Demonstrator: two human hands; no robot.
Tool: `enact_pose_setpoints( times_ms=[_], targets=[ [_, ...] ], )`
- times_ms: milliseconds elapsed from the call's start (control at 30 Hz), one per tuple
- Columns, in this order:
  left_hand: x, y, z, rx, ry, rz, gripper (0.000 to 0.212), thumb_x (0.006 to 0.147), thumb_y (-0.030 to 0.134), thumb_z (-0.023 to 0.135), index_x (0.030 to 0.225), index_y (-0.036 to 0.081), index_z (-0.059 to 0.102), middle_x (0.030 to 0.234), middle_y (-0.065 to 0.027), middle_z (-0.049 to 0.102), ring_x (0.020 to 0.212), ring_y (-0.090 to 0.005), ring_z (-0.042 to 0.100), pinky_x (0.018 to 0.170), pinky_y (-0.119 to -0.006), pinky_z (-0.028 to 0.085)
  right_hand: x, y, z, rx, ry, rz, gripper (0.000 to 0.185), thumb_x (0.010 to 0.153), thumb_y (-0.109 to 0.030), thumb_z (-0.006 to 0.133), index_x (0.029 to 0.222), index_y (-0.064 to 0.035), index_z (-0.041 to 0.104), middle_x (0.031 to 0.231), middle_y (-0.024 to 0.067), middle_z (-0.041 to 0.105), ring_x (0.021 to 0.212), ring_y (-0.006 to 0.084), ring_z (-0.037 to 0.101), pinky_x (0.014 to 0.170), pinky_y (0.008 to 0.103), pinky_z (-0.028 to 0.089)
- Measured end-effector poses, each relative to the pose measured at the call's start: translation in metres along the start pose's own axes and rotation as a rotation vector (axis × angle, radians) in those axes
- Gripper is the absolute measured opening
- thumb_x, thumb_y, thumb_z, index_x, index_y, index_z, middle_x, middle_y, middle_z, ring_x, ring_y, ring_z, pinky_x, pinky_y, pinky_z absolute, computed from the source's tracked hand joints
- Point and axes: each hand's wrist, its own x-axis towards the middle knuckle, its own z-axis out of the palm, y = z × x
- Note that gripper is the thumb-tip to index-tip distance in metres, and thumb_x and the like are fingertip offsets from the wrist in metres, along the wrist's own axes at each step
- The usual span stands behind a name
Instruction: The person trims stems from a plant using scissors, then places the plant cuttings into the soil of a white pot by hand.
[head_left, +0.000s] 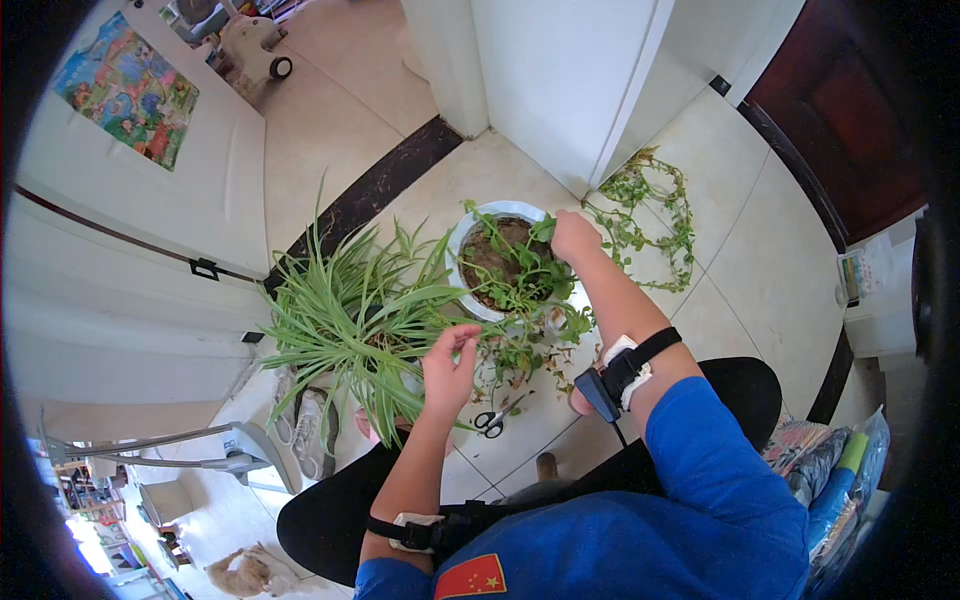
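In front of me a round white pot (463, 291) holds brown soil (486, 259) and trailing green vines (525, 279). At the pot's right rim, my right hand (576, 236) has its fingers closed on a leafy vine stem; its fingertips are partly hidden. My left hand (450, 369) is raised between the pot and a spider plant (360, 304), fingers slightly curled and apart, with nothing visible in it. Black-handled scissors (491, 424) lie on the tiles below the pot. Cut vines and dry leaves (517, 360) are strewn beside them.
A long loose vine (686, 232) lies on the floor at the right, by a white door (559, 82). Sneakers (309, 435) and a grey-and-metal stand (251, 457) are at the left. A cat (244, 571) lies lower left. Bagged items (832, 465) sit at the right.
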Motion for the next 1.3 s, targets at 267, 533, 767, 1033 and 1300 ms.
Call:
enact_pose_setpoints(
  times_ms=[267,533,767,1033,1300],
  targets=[
    [0.014,-0.014,0.002,0.008,-0.024,-0.017,0.015,0.083,0.003,0.052,0.095,-0.001,0.058,0.087,-0.0092,0.063,0.078,-0.0138,0.060,0.074,-0.026,0.046,0.011,0.040,0.016,0.164,0.149,0.129,0.031,0.068,-0.026,0.065,0.088,-0.0033,0.063,0.083,0.0165,0.063,0.079,0.0265,0.062,0.065,0.0383,0.049],
    [0.015,-0.012,0.020,0.011,-0.111,-0.021,0.017,0.082,0.004,0.052,0.097,-0.001,0.057,0.090,-0.0102,0.063,0.080,-0.0146,0.060,0.073,-0.027,0.046,-0.023,0.105,0.011,1.195,-0.057,0.608,0.021,0.072,-0.018,0.065,0.080,-0.0002,0.057,0.066,0.0032,0.050,0.046,0.0104,0.038,0.036,0.0234,0.030],
    [0.007,0.003,0.014,0.060,-0.118,-0.004,0.017,0.082,0.005,0.052,0.098,0.000,0.057,0.090,-0.0098,0.063,0.078,-0.0147,0.060,0.073,-0.027,0.046,-0.048,0.100,-0.004,1.410,0.274,0.661,0.025,0.078,-0.008,0.054,0.102,-0.0029,0.049,0.077,0.0059,0.050,0.047,0.0085,0.038,0.036,0.0201,0.028],
    [0.007,0.036,0.028,-0.035,-0.109,0.079,0.018,0.082,0.006,0.052,0.099,0.002,0.057,0.090,-0.0074,0.062,0.081,-0.0130,0.058,0.074,-0.026,0.045,-0.108,0.011,-0.026,1.183,0.676,-0.248,0.035,0.079,0.009,0.032,0.110,-0.0036,0.045,0.104,0.0086,0.058,0.052,0.0086,0.044,0.047,0.0216,0.039],
    [-0.002,0.002,0.066,-0.389,-0.272,-0.037,0.047,0.074,-0.011,0.049,0.119,0.000,0.039,0.101,-0.0100,0.056,0.088,-0.0166,0.057,0.080,-0.027,0.045,-0.157,-0.021,0.025,1.357,-0.042,-0.293,0.040,0.087,0.005,0.026,0.123,-0.0102,0.036,0.113,0.0108,0.052,0.059,0.0094,0.053,0.055,0.0213,0.047]
  ],
)
